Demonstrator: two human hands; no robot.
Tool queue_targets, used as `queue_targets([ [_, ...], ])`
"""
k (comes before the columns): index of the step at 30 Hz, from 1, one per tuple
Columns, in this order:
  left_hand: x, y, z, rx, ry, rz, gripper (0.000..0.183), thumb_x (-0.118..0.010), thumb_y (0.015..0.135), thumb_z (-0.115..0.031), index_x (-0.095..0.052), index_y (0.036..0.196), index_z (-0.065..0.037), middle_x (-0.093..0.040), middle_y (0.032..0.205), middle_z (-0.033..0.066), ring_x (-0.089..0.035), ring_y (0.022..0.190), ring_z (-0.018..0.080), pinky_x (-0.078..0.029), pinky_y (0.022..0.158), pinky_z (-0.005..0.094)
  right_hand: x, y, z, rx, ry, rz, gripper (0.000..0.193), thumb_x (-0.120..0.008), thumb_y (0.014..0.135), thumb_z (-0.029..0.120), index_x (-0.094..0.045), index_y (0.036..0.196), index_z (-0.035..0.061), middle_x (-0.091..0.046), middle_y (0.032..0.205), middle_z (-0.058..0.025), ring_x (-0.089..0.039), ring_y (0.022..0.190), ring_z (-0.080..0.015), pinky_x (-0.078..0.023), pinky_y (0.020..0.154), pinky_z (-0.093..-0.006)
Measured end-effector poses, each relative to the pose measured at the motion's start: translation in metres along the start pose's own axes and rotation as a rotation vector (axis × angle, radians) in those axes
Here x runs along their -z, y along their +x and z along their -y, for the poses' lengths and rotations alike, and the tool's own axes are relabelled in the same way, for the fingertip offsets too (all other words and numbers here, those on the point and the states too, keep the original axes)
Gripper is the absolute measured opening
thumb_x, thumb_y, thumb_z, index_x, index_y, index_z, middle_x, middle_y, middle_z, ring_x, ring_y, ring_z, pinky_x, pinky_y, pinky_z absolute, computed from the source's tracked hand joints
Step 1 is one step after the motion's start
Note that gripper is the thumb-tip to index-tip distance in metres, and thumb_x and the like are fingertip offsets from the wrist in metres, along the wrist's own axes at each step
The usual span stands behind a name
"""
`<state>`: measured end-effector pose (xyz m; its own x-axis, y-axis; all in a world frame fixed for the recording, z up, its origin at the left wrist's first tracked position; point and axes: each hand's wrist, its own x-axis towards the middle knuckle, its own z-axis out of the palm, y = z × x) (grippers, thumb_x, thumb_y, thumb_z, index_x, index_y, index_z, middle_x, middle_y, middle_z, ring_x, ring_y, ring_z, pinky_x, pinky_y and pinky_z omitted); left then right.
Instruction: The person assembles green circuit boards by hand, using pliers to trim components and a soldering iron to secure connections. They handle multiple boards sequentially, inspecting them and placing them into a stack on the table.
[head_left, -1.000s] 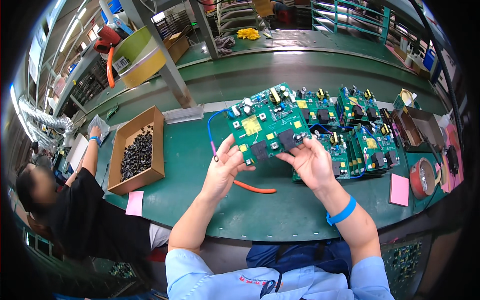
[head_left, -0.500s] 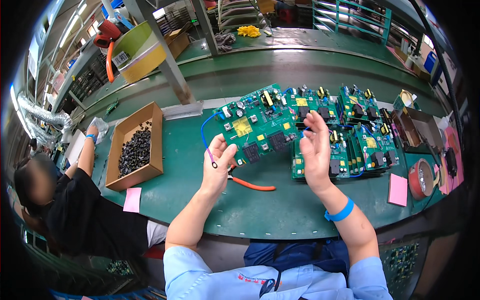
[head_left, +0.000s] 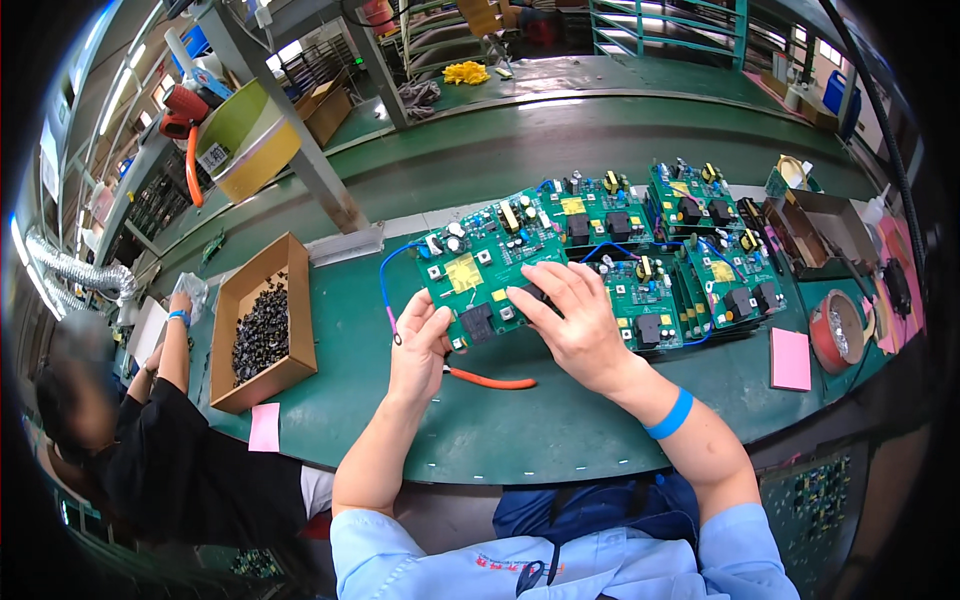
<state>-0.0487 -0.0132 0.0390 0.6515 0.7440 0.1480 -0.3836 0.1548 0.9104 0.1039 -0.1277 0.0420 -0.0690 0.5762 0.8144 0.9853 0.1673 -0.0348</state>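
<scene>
My left hand [head_left: 415, 350] is closed on the lower left corner of a green circuit board [head_left: 490, 262], thumb on top, holding it tilted above the bench. A blue wire [head_left: 384, 285] with a ring terminal loops off the board's left side and hangs by that hand. My right hand [head_left: 580, 325] rests its bent fingers on the board's lower right part, over a black block component there, which they mostly hide. Under the board, partly covered, lie pliers with an orange handle [head_left: 492, 381].
Several similar boards [head_left: 655, 295] stand stacked at the right. Left is a cardboard box [head_left: 300, 350] of small black parts, with a pink note [head_left: 265, 428] nearby. A pink pad [head_left: 790, 360] and a red tape roll [head_left: 832, 335] lie far right. A co-worker [head_left: 150, 440] sits at the left.
My right hand has come in from the right of the board, from an open palm to fingers on its lower right. The board sits slightly lower and flatter in view.
</scene>
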Motion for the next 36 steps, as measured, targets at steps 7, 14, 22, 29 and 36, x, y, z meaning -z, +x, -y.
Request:
queue_targets([
  [7,0.0,-0.001,0.001,-0.054,0.08,0.04,0.028,-0.045,0.083,-0.009,-0.042,0.11,-0.001,-0.055,0.097,0.0048,-0.053,0.087,0.009,-0.045,0.071,0.0206,-0.002,-0.001,-0.004,0.058,0.04,-0.084,0.03,-0.054,0.065,0.008,-0.056,0.095,0.0073,-0.051,0.092,-0.0095,-0.051,0.088,-0.0222,-0.039,0.08,-0.0366],
  [14,0.0,-0.002,-0.004,-0.064,0.198,0.068,0.036,-0.046,0.083,-0.01,-0.04,0.117,-0.002,-0.053,0.104,0.0061,-0.053,0.09,0.0109,-0.046,0.07,0.0237,0.004,0.001,-0.001,0.098,-0.018,-0.107,0.029,-0.054,0.065,0.009,-0.056,0.093,0.0073,-0.05,0.09,-0.0082,-0.05,0.086,-0.0214,-0.039,0.079,-0.0362],
  [22,-0.005,-0.008,0.004,0.023,0.913,0.46,0.031,-0.054,0.079,-0.017,-0.052,0.104,0.0,-0.055,0.1,0.0099,-0.054,0.089,0.0188,-0.043,0.074,0.0297,0.075,-0.035,-0.021,-0.267,0.377,0.117,0.039,-0.066,0.056,0.0,-0.057,0.094,0.0055,-0.052,0.095,-0.0101,-0.05,0.087,-0.0275,-0.04,0.075,-0.0357],
  [29,-0.007,-0.013,0.013,-0.138,1.426,0.674,0.024,-0.064,0.068,-0.016,-0.059,0.089,-0.006,-0.056,0.087,0.0063,-0.055,0.08,0.0233,-0.043,0.064,0.0325,0.092,-0.063,-0.05,-0.333,0.294,0.223,0.038,-0.065,0.059,0.001,-0.056,0.096,0.0043,-0.052,0.097,-0.0103,-0.05,0.09,-0.0266,-0.04,0.077,-0.0347],
  [36,-0.011,-0.013,0.011,-0.043,1.416,0.679,0.012,-0.06,0.07,-0.011,-0.06,0.078,-0.003,-0.056,0.076,0.0084,-0.055,0.074,0.0253,-0.043,0.065,0.0341,0.082,-0.063,-0.053,-0.359,0.295,0.217,0.04,-0.065,0.06,0.002,-0.054,0.098,0.0043,-0.052,0.098,-0.0106,-0.049,0.091,-0.0272,-0.041,0.078,-0.0349],
])
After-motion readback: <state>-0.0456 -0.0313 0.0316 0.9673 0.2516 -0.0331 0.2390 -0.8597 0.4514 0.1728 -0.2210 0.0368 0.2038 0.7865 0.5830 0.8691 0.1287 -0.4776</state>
